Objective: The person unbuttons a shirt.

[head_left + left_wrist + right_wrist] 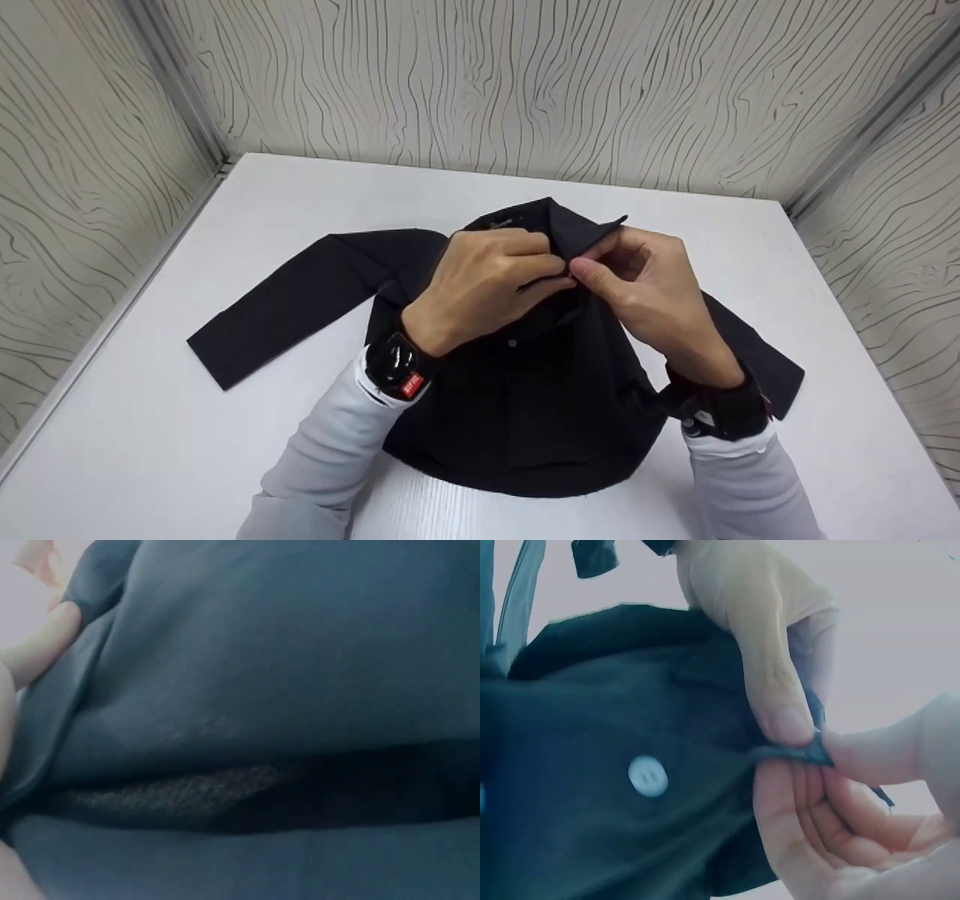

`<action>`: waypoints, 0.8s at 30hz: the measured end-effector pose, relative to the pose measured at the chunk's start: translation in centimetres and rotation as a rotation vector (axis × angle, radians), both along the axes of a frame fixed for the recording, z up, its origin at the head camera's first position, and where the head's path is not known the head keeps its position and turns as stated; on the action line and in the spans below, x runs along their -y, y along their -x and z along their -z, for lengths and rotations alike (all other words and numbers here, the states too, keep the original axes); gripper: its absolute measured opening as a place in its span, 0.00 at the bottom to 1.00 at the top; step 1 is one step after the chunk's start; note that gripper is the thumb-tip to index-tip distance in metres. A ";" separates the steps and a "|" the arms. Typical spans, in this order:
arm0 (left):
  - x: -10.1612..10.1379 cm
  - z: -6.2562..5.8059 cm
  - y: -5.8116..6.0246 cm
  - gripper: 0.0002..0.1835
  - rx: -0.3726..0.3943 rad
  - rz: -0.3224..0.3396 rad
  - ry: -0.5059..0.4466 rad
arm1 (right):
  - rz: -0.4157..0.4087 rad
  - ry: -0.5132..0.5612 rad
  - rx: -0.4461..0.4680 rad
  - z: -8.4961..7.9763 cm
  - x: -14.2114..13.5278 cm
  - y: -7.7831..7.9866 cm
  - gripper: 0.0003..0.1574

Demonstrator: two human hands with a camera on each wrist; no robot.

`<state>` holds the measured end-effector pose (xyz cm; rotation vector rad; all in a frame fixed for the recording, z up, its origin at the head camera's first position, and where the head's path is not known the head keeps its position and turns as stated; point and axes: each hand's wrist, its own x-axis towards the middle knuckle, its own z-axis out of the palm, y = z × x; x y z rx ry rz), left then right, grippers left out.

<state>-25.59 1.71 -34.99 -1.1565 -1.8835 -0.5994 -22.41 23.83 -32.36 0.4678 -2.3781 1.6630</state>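
A black long-sleeved shirt [525, 420] with a collar lies front up on the white table. My left hand [487, 285] and right hand [652, 289] meet at its neck, under the right collar point [581, 229]. Both pinch the front edge of the cloth there with thumb and fingers. In the right wrist view, a pale button [648, 776] shows on the shirt front beside the pinched edge. Whether a button sits between my fingertips I cannot tell. Dark folds of the shirt [285, 660] fill most of the left wrist view.
The left sleeve [277, 307] spreads out across the white table [135, 442], and the other sleeve [757, 360] passes beneath my right forearm. Patterned panels [525, 90] rise behind the table and at both sides. A dark watch [394, 364] is on my left wrist.
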 end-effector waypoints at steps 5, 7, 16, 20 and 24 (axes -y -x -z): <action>0.0 0.3 0.4 0.12 -0.043 0.011 -0.036 | 0.025 0.094 0.061 0.2 0.5 0.0 0.07; 0.0 0.4 0.5 0.11 -0.036 0.024 -0.059 | 0.043 0.121 0.055 0.3 0.7 0.1 0.07; 1.3 -0.2 1.7 0.08 0.222 0.117 -0.183 | 0.043 0.215 0.038 0.0 0.4 0.7 0.07; 2.9 -1.0 2.4 0.08 0.432 0.072 -0.156 | -0.018 0.312 -0.018 0.1 -0.1 1.1 0.08; 3.6 -1.1 2.4 0.06 0.516 -0.154 -0.053 | -0.084 0.442 -0.049 0.2 -0.1 1.1 0.08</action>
